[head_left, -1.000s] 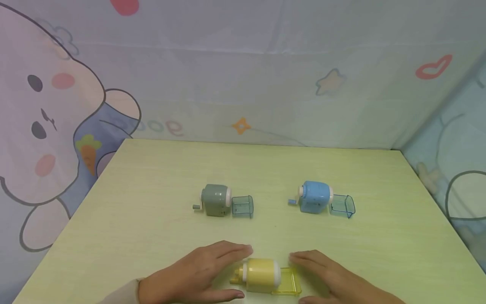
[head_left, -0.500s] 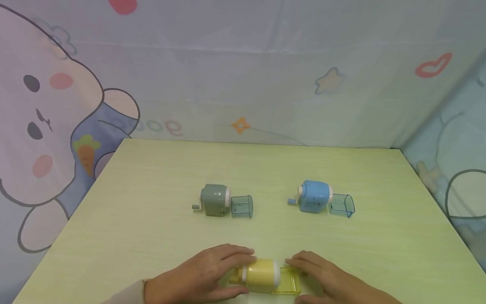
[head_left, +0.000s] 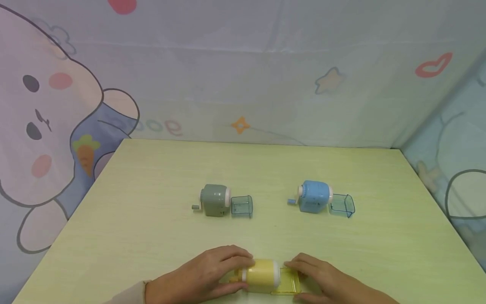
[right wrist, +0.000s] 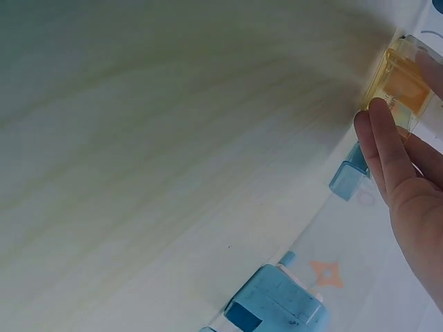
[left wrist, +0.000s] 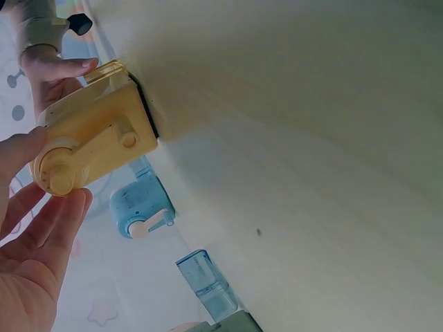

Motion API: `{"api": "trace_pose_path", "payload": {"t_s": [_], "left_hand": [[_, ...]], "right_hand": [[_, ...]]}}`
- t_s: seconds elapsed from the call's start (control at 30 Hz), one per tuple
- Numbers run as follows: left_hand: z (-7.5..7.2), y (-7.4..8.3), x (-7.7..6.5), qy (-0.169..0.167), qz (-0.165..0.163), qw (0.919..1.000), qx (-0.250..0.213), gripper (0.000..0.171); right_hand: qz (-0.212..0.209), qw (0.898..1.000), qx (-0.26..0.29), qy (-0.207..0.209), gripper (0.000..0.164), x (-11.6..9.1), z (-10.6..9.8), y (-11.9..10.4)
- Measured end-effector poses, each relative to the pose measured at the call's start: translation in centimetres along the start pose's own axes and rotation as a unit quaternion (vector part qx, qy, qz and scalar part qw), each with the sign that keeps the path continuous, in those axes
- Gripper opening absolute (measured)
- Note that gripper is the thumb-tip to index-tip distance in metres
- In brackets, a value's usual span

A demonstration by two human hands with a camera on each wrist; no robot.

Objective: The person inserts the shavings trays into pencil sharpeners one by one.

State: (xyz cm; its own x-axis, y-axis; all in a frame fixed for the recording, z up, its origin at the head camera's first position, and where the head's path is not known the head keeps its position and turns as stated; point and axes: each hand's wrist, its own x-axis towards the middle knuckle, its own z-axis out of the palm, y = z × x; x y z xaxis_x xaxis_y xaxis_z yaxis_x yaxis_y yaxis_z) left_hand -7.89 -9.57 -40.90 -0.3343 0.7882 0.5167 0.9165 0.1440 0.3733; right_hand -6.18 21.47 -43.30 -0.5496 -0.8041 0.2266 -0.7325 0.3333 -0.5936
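A yellow crank pencil sharpener (head_left: 262,272) lies near the front edge of the table. My left hand (head_left: 206,274) grips its crank end, thumb on the near side and fingers on the far side. In the left wrist view the sharpener's crank (left wrist: 104,142) shows between thumb and fingers. To the right of the body is its clear yellow shavings drawer (head_left: 290,282). My right hand (head_left: 326,278) holds this drawer between fingertips at the far edge and thumb at the near corner. The right wrist view shows the fingers (right wrist: 387,145) against the drawer's side.
Farther back on the table (head_left: 152,181) stand a green pencil sharpener (head_left: 215,200) with its clear drawer (head_left: 242,206) beside it, and a blue pencil sharpener (head_left: 315,196) with a clear drawer (head_left: 342,205). A printed curtain (head_left: 228,63) hangs behind the table.
Both hands have closed in on the yellow sharpener. The left fingers and thumb now grip its body; the right fingers and thumb have come onto the drawer. The sharpeners have hardly moved.
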Motion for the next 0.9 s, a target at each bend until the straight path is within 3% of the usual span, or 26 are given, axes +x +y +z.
{"api": "trace_pose_path", "payload": {"t_s": [0.9], "left_hand": [[0.11, -0.05, -0.08, 0.007, 0.004, 1.0000, -0.001, 0.044]], "right_hand": [[-0.002, 0.999, 0.047, 0.010, 0.046, 0.95, 0.10, -0.22]]}}
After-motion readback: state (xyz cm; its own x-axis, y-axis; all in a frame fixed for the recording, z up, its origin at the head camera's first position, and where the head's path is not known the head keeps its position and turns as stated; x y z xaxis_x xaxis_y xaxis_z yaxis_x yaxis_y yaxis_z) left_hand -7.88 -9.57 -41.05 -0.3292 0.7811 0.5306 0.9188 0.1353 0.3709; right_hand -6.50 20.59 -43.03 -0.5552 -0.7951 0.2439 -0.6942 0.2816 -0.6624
